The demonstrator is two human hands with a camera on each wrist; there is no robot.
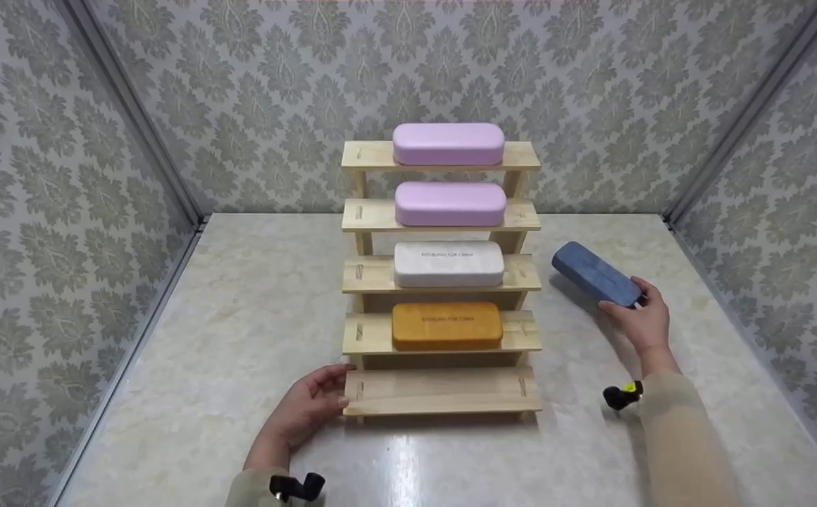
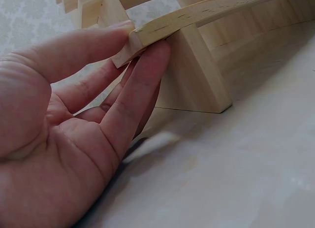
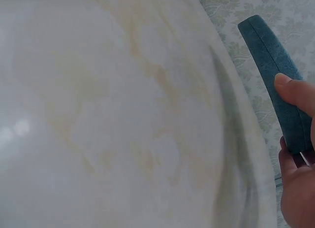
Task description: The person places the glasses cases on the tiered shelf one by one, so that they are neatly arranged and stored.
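A blue glasses case [image 1: 595, 273] is gripped at its near end by my right hand [image 1: 642, 324], to the right of a stepped wooden rack [image 1: 444, 401]. In the right wrist view the thumb lies on the case [image 3: 270, 55], and it appears raised above the table. My left hand [image 1: 310, 405] pinches the left end of the rack's lowest shelf. The left wrist view shows the thumb at the shelf's edge [image 2: 157, 31] and fingers beneath it. On the shelves above sit an orange case [image 1: 447, 334], a white case [image 1: 448, 271] and two pink cases [image 1: 449, 211].
The rack stands mid-table on a pale marbled tabletop [image 1: 239, 303]. Patterned panels [image 1: 408, 63] close off the back and both sides, with metal strips along the corners. A small black wrist camera [image 1: 298, 486] is on the left sleeve, another [image 1: 620, 396] on the right.
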